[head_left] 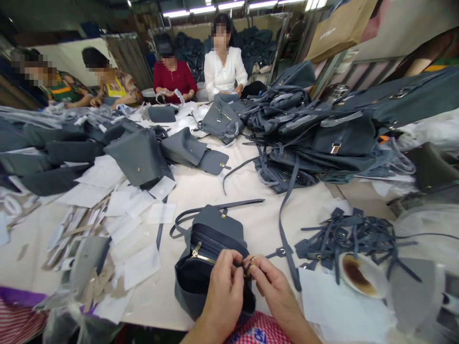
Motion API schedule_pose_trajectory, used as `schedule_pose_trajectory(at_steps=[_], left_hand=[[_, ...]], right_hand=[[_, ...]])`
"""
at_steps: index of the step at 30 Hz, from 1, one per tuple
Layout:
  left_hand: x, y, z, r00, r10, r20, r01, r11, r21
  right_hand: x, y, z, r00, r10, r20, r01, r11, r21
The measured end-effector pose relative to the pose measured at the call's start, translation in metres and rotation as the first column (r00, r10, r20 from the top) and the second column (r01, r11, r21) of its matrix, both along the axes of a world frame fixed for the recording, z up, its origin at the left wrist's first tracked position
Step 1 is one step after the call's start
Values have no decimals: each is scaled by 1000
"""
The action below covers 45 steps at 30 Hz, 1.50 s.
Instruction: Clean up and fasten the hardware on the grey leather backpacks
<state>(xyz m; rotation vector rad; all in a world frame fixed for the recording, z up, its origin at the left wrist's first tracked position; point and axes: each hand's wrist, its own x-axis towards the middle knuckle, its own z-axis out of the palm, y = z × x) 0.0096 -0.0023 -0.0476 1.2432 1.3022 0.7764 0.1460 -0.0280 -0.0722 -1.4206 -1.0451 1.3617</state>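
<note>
A dark grey-blue leather bag (218, 227) stands in front of me at the table's near edge, its top gaping and its flap folded back. Inside its mouth shows a gold zipper (202, 258). My left hand (225, 284) is closed, thumb and fingers pinching the bag's right side edge. Beside it, my right hand (274, 282) pinches a small gold metal fitting (252, 261) at that same edge. The fingertips of both hands nearly meet and partly hide the fitting, so its exact kind is unclear. A thin strap (229, 204) lies behind the bag.
Piles of similar bags (344, 138) rise at the right and far left. To the right are buckled straps (344, 234), a white bowl (362, 274) with brown liquid and white sheets (330, 301). Paper scraps (139, 265) cover the left. Several people sit across the table.
</note>
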Motion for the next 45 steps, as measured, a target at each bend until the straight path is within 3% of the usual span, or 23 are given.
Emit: schedule_pose_trajectory(at_steps=[2, 6, 10, 23, 39, 45], left_hand=[[-2, 5, 4, 1000, 0, -15, 1, 1000, 17], [4, 16, -8, 981, -86, 175, 125, 966, -225], [12, 18, -18, 984, 17, 176, 24, 974, -227], [3, 17, -12, 898, -26, 438, 178, 934, -309], [13, 16, -12, 864, 184, 468, 64, 883, -465], [11, 16, -14, 864, 175, 473, 68, 889, -453]], right_hand=[[-1, -1, 0, 989, -2, 149, -15, 993, 114], [-3, -1, -2, 940, 8, 341, -94, 967, 236], [-3, 0, -3, 922, 13, 386, -131, 951, 281], [-4, -1, 4, 974, 147, 172, -165, 982, 92], [-2, 0, 3, 987, 81, 137, -91, 993, 70], [-1, 1, 5, 986, 102, 131, -109, 993, 48]])
